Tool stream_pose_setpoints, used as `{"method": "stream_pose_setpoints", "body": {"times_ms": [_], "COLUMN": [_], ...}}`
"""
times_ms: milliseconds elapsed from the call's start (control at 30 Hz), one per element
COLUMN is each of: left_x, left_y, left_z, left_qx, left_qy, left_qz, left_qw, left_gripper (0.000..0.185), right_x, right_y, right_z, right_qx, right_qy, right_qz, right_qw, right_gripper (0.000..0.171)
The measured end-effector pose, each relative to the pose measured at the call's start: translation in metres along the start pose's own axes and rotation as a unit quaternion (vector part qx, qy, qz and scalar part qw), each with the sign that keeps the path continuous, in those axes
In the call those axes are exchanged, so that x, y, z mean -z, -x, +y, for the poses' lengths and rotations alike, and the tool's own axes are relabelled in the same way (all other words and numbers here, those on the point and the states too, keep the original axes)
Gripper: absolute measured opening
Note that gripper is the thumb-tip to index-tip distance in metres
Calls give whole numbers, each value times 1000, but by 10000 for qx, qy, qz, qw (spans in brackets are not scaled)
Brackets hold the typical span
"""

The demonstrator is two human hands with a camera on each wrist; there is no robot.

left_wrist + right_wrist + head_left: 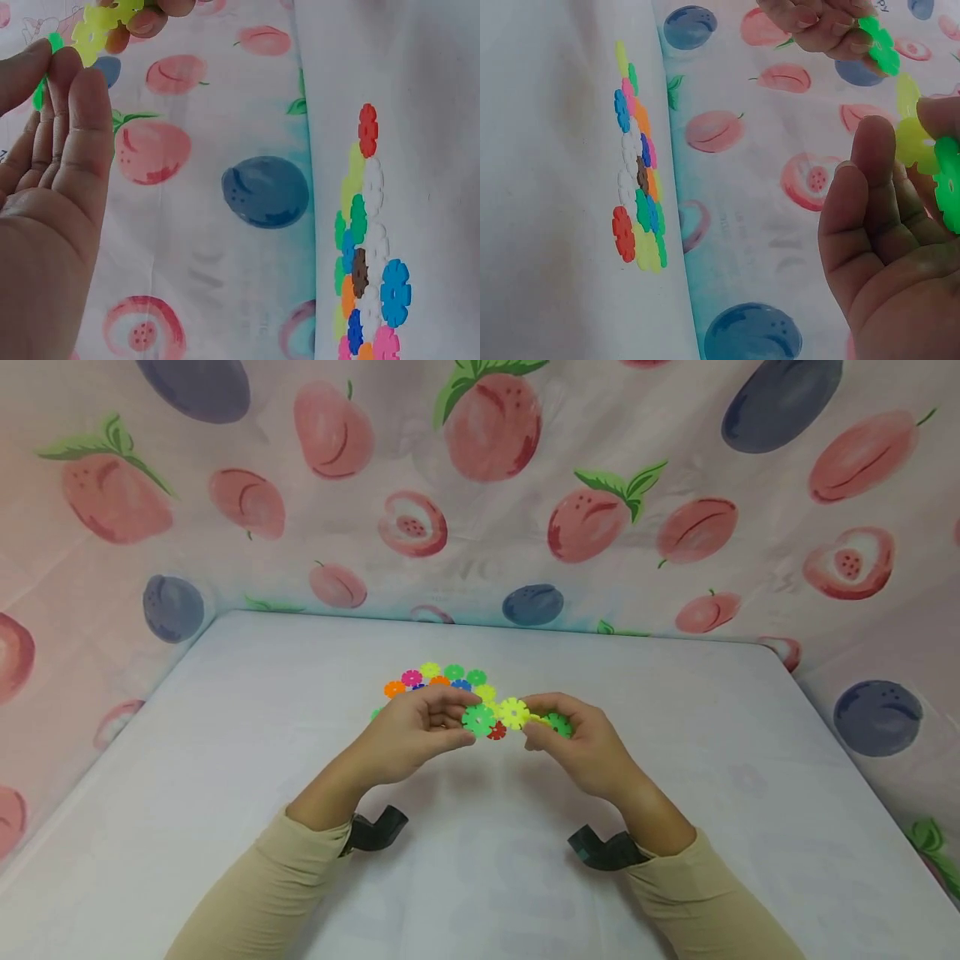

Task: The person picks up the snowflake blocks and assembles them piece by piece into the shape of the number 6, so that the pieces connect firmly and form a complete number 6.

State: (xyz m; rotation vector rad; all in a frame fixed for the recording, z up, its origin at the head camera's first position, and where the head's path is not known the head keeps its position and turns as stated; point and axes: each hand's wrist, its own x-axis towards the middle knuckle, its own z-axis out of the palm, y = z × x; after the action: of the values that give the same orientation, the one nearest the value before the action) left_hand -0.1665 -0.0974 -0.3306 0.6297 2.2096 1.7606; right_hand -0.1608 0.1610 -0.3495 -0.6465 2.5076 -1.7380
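Both forearms came in from the bottom edge in tan sleeves, each with a dark wrist mount, converging toward centre. Left hand (416,731) was raised off the surface, palm turned inward, fingers curled with thumb and fingertips (66,71) pinched together at the right side. Right hand (577,739) mirrored it just beside, fingers (874,161) curled toward the thumb in a pinch, tips of both hands nearly meeting

White table (225,760), rounded corners at 11 and 1 o'clock. Backed and flanked from 9 through 3 o'clock by pale fabric backdrop (570,435) w/ peach and plum print. Even, soft lighting throughout.
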Motion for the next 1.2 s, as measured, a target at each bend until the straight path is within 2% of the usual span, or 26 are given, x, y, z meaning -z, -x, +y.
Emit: {"method": "stream_pose_setpoints", "body": {"times_ms": [300, 533, 933, 1200], "left_x": [-3, -7, -17, -23], "left_y": [0, 0, -2, 1], "left_z": [0, -2, -4, -1], "left_qx": [-153, -526, -1157, -1267], "left_qy": [-371, -724, -1495, -2014], "left_qz": [55, 107, 817, 971], "left_qw": [9992, 9959, 9786, 9664], "left_gripper": [41, 34, 31, 15], "right_x": [-1, -2, -4, -8], "right_y": [2, 2, 1, 2], "right_z": [-2, -2, -2, -2], "right_qx": [108, 162, 80, -36], "right_qy": [-55, -14, -1, -34], "right_qz": [-182, -259, -177, -216], "right_qw": [9998, 9995, 9998, 9998], "right_gripper": [35, 33, 35, 38]}}
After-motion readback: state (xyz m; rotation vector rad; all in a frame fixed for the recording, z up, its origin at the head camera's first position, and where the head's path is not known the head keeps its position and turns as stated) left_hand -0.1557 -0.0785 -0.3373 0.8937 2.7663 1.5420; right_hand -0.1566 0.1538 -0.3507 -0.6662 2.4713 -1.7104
